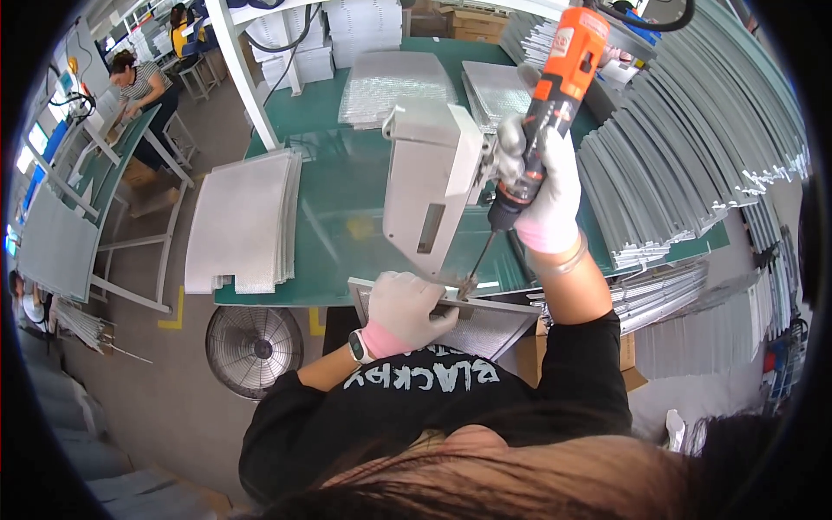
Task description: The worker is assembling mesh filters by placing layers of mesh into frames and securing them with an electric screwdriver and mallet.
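My right hand, in a white glove, is wrapped around an orange and black electric screwdriver. Its long bit slants down to the edge of a metal-framed mesh panel at the table's front edge, close to my body. My left hand, also gloved, closes over that panel's frame just left of the bit tip. Whether a screw sits under the tip is too small to tell. A pale grey boxy machine stands on the green table, directly beyond the panel and left of the screwdriver.
Stacked flat panels lie at the table's left, with bubble-wrapped stacks farther back. Long rows of upright grey frames fill the right side. A floor fan stands below the left edge. Another person works at a bench far left.
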`<state>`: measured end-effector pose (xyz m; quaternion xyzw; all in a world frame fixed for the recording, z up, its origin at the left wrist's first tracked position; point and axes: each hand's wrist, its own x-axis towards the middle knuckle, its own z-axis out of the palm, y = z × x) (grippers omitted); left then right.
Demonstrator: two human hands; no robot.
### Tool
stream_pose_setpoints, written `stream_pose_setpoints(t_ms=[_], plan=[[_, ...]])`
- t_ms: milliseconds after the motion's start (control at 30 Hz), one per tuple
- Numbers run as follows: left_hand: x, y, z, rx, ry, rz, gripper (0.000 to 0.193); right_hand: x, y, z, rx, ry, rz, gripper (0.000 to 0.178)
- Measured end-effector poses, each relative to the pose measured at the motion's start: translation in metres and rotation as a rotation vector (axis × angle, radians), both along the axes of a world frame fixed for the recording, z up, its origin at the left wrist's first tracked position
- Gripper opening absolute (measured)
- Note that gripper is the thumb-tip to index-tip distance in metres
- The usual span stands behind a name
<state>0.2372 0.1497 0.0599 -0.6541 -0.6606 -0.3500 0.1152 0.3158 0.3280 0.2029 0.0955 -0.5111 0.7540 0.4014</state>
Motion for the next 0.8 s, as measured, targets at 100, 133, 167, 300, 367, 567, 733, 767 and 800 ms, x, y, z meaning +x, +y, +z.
stream_pose_setpoints(t_ms=[100,133,167,300,367,567,733,767,800], plan=[[0.004,-0.002,0.010,-0.031,0.004,-0.008,0.024,0.000,-0.010,-0.005,-0.036,0.003,-0.055,0.076],[0.006,-0.002,0.012,-0.025,-0.007,-0.024,0.026,0.002,-0.008,-0.006,-0.042,-0.010,-0.057,0.076],[0.006,-0.003,0.013,-0.029,-0.008,-0.022,0.026,0.002,-0.010,-0.006,-0.046,-0.011,-0.055,0.076],[0.007,-0.006,0.007,-0.102,0.005,-0.010,0.027,-0.002,-0.018,-0.002,0.020,-0.018,-0.111,0.074],[0.008,-0.006,0.005,-0.085,0.008,-0.011,0.029,-0.001,-0.018,-0.004,0.027,-0.026,-0.117,0.075],[0.011,-0.003,-0.004,-0.091,0.000,-0.063,0.034,0.009,-0.028,-0.048,-0.022,-0.093,0.115,0.075],[0.016,-0.001,-0.010,-0.121,0.027,-0.060,0.030,0.012,-0.026,-0.051,-0.070,-0.084,0.155,0.080],[0.015,0.001,-0.013,-0.008,0.012,-0.097,0.030,0.013,-0.027,-0.054,-0.070,-0.086,0.156,0.080],[0.016,0.001,-0.017,-0.007,0.012,-0.096,0.030,0.015,-0.026,-0.058,-0.093,-0.080,0.185,0.081]])
